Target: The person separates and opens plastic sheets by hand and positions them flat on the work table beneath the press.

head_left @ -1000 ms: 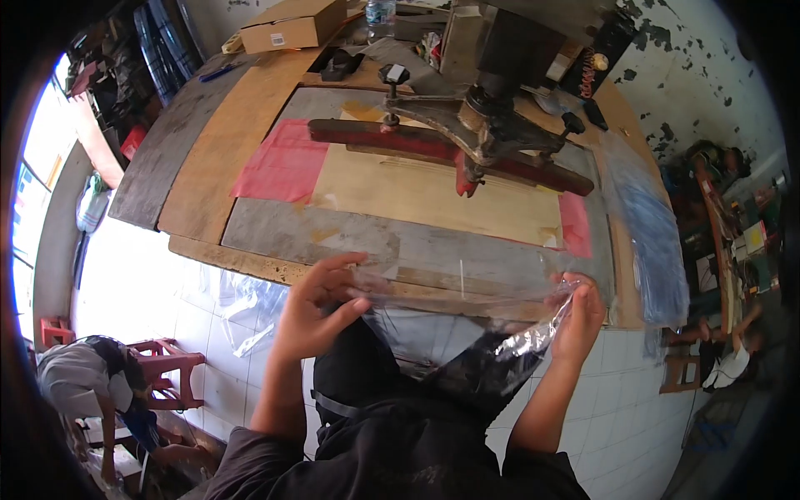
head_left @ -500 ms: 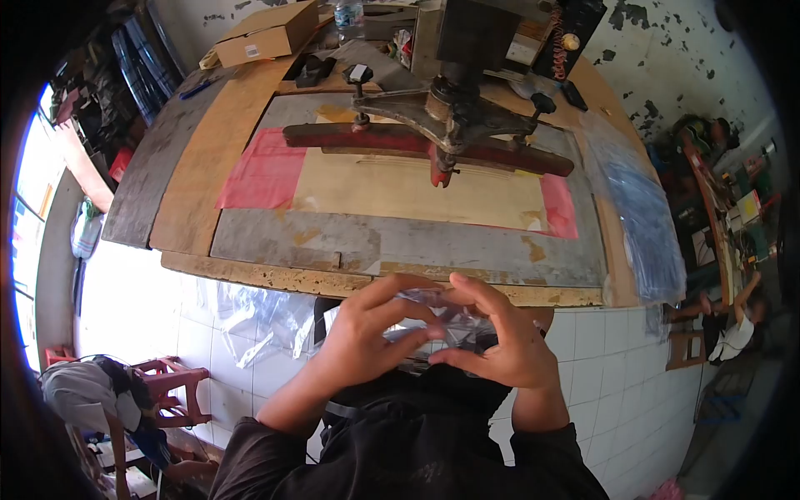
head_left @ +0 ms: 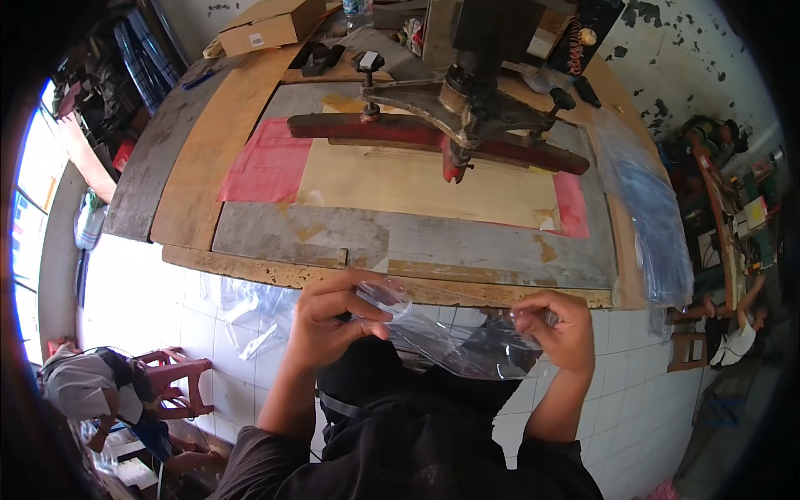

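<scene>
A clear plastic sheet (head_left: 454,346) is stretched between my two hands, just in front of the worktable's near edge. My left hand (head_left: 337,317) grips its left end, where the film curls near the fingertips. At the other end, my right hand (head_left: 557,327) pinches the film between thumb and fingers. The middle of the sheet sags over my dark clothing. Beyond the hands, a press head with a red-edged bar (head_left: 433,137) stands over a cream panel (head_left: 417,187) with pink pieces at both ends.
A stack of clear plastic sheets (head_left: 646,217) lies on the table's right side. More clear plastic (head_left: 250,312) hangs below the front edge at left. A cardboard box (head_left: 271,27) stands at the back. One person (head_left: 92,387) bends near a red stool (head_left: 175,379).
My hands have moved apart, the left one leftward and the right one rightward. The bunched plastic between them is now spread out wide.
</scene>
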The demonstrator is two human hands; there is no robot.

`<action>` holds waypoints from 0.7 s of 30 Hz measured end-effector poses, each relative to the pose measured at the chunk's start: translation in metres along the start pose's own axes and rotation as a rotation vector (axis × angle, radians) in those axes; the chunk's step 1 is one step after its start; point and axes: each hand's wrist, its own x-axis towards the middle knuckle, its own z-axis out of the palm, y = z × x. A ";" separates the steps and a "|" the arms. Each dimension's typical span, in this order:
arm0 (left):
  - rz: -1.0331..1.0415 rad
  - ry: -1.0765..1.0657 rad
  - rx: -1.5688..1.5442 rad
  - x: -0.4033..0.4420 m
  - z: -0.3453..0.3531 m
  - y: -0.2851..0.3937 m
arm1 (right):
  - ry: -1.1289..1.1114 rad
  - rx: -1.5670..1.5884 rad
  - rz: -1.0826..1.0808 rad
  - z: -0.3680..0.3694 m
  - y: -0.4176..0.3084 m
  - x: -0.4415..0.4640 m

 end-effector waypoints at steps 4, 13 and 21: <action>0.041 -0.121 0.046 -0.003 -0.001 0.001 | -0.058 0.000 0.062 -0.019 -0.005 0.009; -0.030 0.097 0.065 -0.026 -0.014 -0.022 | 0.238 -0.174 -0.097 -0.024 0.004 0.013; -0.102 0.523 0.032 -0.034 -0.041 -0.029 | -0.388 0.183 0.115 -0.053 0.011 -0.050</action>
